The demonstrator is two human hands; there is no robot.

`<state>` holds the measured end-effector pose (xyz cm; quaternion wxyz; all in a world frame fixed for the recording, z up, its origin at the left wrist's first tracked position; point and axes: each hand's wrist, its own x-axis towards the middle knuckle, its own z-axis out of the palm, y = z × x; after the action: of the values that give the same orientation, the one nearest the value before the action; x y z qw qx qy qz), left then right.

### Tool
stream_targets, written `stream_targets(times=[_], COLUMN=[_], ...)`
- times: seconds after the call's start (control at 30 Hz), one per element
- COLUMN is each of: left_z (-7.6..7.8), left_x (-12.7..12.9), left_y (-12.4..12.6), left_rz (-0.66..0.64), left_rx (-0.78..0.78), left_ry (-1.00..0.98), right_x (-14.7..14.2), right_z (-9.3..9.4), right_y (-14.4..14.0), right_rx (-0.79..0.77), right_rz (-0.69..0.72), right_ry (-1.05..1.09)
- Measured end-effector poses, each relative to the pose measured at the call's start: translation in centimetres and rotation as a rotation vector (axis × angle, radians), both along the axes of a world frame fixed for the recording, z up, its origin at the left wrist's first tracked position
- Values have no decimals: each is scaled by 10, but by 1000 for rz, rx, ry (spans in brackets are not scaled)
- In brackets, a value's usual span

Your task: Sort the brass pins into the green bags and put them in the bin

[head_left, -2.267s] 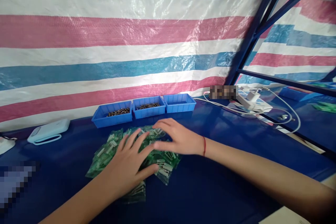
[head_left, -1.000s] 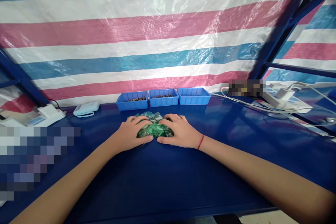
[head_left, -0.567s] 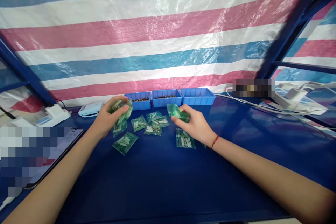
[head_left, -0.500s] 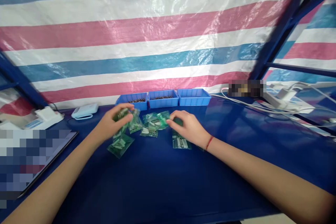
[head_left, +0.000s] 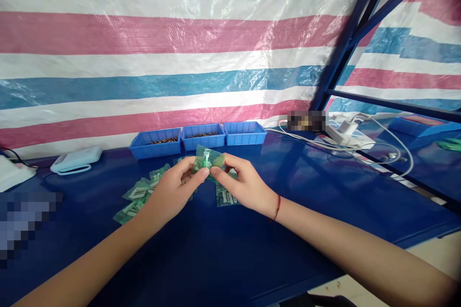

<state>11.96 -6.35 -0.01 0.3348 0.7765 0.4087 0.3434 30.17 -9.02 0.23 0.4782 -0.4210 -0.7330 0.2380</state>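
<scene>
Between my two hands is a small green-tinted plastic bag (head_left: 209, 155) with pale parts inside, held above the table. My left hand (head_left: 182, 182) pinches its left side with thumb and fingers. On its right side, my right hand (head_left: 243, 180) pinches it too. Other green bags of whitish, rod-like parts (head_left: 139, 193) lie in a pile left of my left hand, partly hidden by my forearm. Another bag (head_left: 226, 196) lies flat beneath my right hand, and part of one more shows behind my left hand.
Three blue bins stand in a row: the left bin (head_left: 139, 149) and middle bin (head_left: 187, 143) hold small metal pieces, while nothing shows in the right bin (head_left: 245, 138). A light-blue case (head_left: 77, 159) lies left. White cables (head_left: 313, 141) and a power strip (head_left: 355, 141) lie right.
My left hand has moved right, away from the bags on the left, and now meets my right hand at one bag. That bag is raised between them. The camera view has turned right.
</scene>
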Motion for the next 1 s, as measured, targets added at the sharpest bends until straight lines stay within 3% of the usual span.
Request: stream_targets(times=[0.1,0.2,0.37,0.47,0.63,0.73,0.8,0.87,1.0], left_z=[-2,-9,-7,-2,-3,-5,-4,-2,-1], left_x=[7,3,-1,1,2,-2,-4,-5,-3], left_y=[-5,-7,-13,-20,-23,-19,-18,-19,-24], left_rz=[62,27,-92,-140,6,85,107,106,61], left_rx=[-72,-151,-526,-655,-537,-357,-194,-47,30], left_ry=[-118,-198,-502,-511,-487,-367,-240,-134,-65], right_x=[0,1,11,17,15,7,2,-1,10], right_z=[-3,-4,2,6,6,2,-2,-5,0], right_y=[-3,-5,-8,-6,-5,-10,-13,-16,-4], right_rx=[-68,-31,476,606,384,98,-53,-59,228], right_rz=[78,91,86,95,81,102,163,195,71], right_ry=[89,53,-175,-269,-129,66,85,-17,-248])
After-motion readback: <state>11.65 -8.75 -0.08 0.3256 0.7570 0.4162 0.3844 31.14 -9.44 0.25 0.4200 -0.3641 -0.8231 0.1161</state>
